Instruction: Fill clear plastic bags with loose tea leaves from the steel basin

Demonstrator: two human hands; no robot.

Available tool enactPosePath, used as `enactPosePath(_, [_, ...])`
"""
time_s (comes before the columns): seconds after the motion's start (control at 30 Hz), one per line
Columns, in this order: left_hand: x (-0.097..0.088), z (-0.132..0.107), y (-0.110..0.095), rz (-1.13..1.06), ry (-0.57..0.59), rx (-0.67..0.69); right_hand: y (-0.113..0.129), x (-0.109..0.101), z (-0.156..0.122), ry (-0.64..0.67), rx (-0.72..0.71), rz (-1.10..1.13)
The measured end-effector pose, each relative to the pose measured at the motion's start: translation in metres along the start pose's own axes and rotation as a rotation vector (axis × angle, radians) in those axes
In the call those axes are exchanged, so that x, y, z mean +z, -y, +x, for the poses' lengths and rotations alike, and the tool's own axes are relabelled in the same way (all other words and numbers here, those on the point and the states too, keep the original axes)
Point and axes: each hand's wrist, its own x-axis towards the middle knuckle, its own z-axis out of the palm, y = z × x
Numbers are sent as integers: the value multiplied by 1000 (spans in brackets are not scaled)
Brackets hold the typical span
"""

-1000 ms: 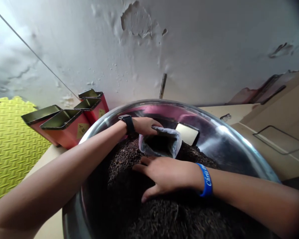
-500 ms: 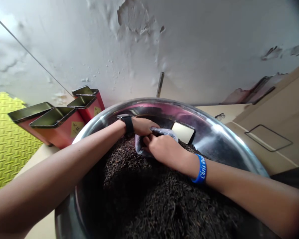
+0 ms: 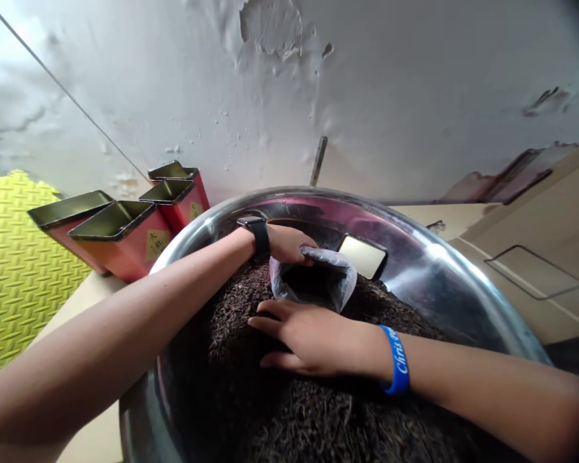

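Observation:
A big steel basin point(image 3: 444, 263) is heaped with dark dried tea leaves point(image 3: 318, 411). A clear plastic bag point(image 3: 313, 283) stands open in the leaves near the far side. My left hand point(image 3: 287, 244), with a black watch on the wrist, pinches the bag's far rim and holds it open. My right hand point(image 3: 303, 337), with a blue wristband, lies on the leaves just in front of the bag's mouth, fingers stretched out and together. A shiny rectangular piece point(image 3: 364, 256) leans on the basin wall behind the bag.
Several open red tins point(image 3: 125, 235) stand left of the basin on a beige surface point(image 3: 511, 257). A yellow foam mat point(image 3: 14, 257) lies at far left. A peeling white wall point(image 3: 367, 96) rises close behind the basin.
My right hand, which was at the bag's mouth half a second ago, has drawn back toward me onto the leaves. The bag's mouth shows open again. The left hand stays on the rim.

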Motion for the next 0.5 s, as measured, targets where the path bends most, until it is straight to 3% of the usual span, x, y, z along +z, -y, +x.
enactPosePath(0.33, [0,0,-3,12,56,0,6,2,2,174,19,-86])
enactPosePath(0.4, [0,0,-1,17,55,-8,4,-3,3,148,55,-162])
enactPosePath(0.5, [2,2,0,34,44,7,-11,-10,2,9,140,-337])
